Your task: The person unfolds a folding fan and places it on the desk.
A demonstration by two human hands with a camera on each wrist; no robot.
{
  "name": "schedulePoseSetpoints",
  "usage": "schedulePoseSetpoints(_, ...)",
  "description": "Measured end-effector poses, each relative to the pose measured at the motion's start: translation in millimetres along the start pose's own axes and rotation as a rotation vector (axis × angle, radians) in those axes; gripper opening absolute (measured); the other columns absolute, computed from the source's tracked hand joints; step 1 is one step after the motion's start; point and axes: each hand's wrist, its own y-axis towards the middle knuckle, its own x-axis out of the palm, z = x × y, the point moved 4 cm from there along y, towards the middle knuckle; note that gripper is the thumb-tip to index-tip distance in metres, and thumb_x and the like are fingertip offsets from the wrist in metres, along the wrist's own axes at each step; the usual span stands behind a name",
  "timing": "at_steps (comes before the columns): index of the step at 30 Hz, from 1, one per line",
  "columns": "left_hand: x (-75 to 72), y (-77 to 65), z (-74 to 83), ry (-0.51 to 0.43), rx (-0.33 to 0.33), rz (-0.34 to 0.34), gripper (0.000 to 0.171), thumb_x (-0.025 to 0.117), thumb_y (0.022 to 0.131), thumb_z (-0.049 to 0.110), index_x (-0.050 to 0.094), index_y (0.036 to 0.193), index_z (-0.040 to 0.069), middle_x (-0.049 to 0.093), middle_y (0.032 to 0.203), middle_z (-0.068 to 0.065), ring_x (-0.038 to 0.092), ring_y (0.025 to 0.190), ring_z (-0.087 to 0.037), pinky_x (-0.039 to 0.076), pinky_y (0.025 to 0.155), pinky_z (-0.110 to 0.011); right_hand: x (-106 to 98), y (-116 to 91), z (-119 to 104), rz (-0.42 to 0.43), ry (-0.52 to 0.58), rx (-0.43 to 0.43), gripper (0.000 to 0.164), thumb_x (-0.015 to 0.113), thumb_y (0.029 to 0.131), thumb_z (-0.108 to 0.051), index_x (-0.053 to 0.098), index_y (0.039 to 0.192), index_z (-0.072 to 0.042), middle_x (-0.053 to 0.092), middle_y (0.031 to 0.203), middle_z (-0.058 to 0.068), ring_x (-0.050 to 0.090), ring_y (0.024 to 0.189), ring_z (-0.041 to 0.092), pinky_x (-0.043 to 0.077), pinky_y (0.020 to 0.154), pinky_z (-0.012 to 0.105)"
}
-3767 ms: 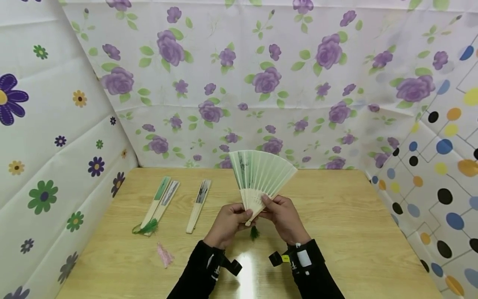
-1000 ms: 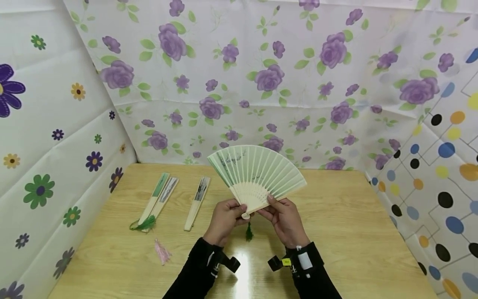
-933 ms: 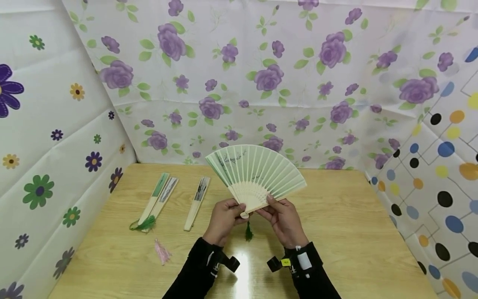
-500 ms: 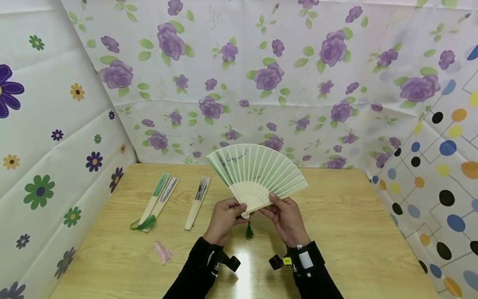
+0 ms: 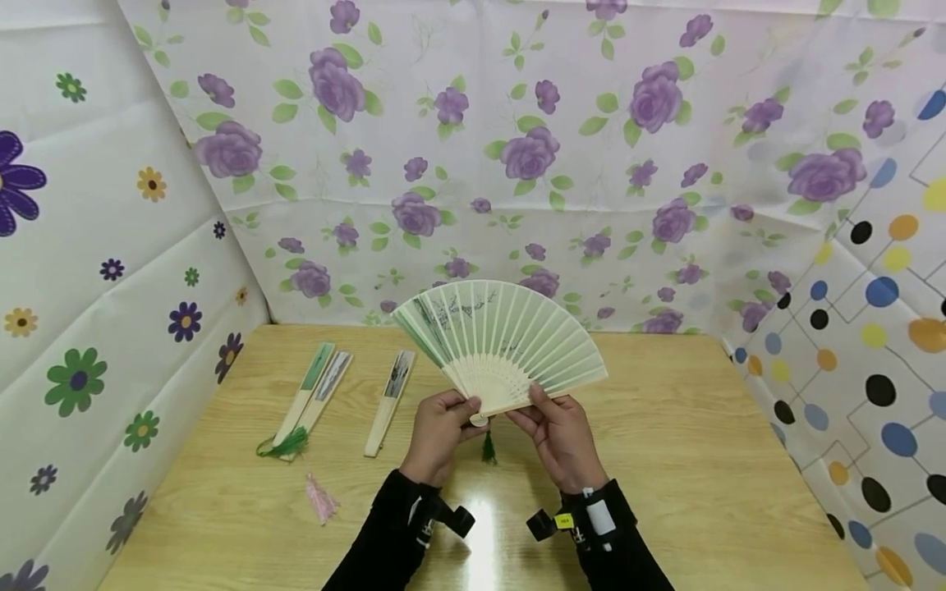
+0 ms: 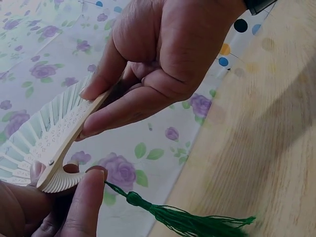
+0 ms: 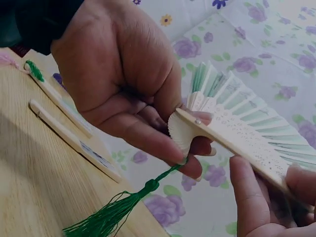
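A pale green folding fan (image 5: pixel 510 328) is spread wide above the table, dark branch-like drawings on its left part. My left hand (image 5: pixel 438 431) pinches it close to the rivet end, thumb on the near face. Along the lower right guard stick, my right hand (image 5: pixel 565 435) grips with its thumb in front and fingers behind. From the rivet end dangles a dark green tassel (image 6: pixel 173 217), its cord beside the left fingertips. In the right wrist view, the fan's ribs (image 7: pixel 237 123) show pierced patterns, and both hands are on it.
Two folded fans, a green one (image 5: pixel 306 390) with a green tassel (image 5: pixel 288 443) and a grey-patterned one (image 5: pixel 331 386), lie side by side at left. Another folded fan (image 5: pixel 389 402) lies nearer the middle. A pink tassel (image 5: pixel 321 498) is in front. Floral cloth (image 5: pixel 480 164) stands behind the wooden table (image 5: pixel 702 460).
The fan, about half spread in the oldest frame, has been opened wider, its left edge swinging left and down. Both hands keep their hold and have shifted slightly left.
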Motion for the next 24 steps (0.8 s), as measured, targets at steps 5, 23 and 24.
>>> schedulePoseSetpoints(5,0.7,-0.4,2.8,0.001,0.007,-0.019,0.015,0.063,0.115,0.001,0.074,0.115,-0.009,0.073,0.108,-0.01,0.078,0.093,-0.016,0.074,0.097,-0.036,2.4,1.6,-0.7,-0.01,-0.001,0.008,0.04,0.057,0.121,-0.012,0.059,0.155,0.009,0.083,0.127,0.005,0.084,0.117,0.018,0.068,0.108,0.031)
schedulePoseSetpoints(23,4.8,-2.0,4.5,-0.064,0.009,-0.047,0.021,0.058,0.119,0.007,0.073,0.113,-0.007,0.065,0.106,-0.006,0.077,0.098,-0.014,0.073,0.099,-0.033,5.3,-0.7,0.1,-0.002,-0.021,-0.027,0.04,0.059,0.12,-0.012,0.063,0.151,0.013,0.083,0.128,0.006,0.085,0.114,0.017,0.068,0.107,0.029)
schedulePoseSetpoints(24,4.7,-2.0,4.4,-0.063,0.013,-0.042,0.021,0.058,0.119,0.007,0.072,0.115,-0.008,0.065,0.107,-0.006,0.077,0.099,-0.013,0.073,0.099,-0.033,5.5,-0.5,0.6,-0.002,-0.023,-0.029,0.04,0.06,0.12,-0.013,0.063,0.151,0.013,0.083,0.128,0.005,0.085,0.114,0.017,0.068,0.107,0.029)
